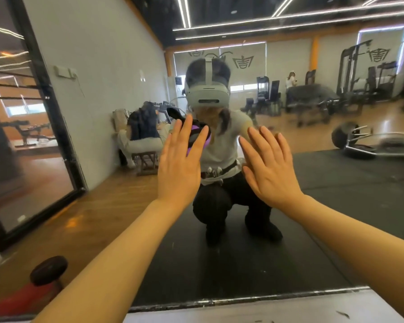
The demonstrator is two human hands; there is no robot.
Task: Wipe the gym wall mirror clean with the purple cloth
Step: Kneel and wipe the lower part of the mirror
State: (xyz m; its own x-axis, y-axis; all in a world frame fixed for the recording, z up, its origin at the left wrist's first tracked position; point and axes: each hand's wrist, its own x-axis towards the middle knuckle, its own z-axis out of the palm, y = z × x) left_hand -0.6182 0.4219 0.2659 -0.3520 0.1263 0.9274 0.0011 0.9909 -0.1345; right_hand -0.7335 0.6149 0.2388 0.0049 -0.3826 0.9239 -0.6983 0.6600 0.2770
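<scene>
No legible text shows; the dark emblems reflected in the mirror are blurred symbols.

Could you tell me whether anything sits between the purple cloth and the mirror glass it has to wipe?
Nothing visible does: the left hand, fingers straight, presses the purple-and-black cloth against the large wall mirror. The right hand lies flat beside it, holding nothing.

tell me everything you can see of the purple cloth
Only a small part of the purple cloth shows, peeking out between and beyond the straight fingers of the left hand, which presses it flat against the wall mirror. It looks soft and bunched, purple with darker, near-black folds at the top. Most of it is hidden behind the hand, so its full shape and size cannot be told. The right hand is beside it, apart from the cloth.
</scene>
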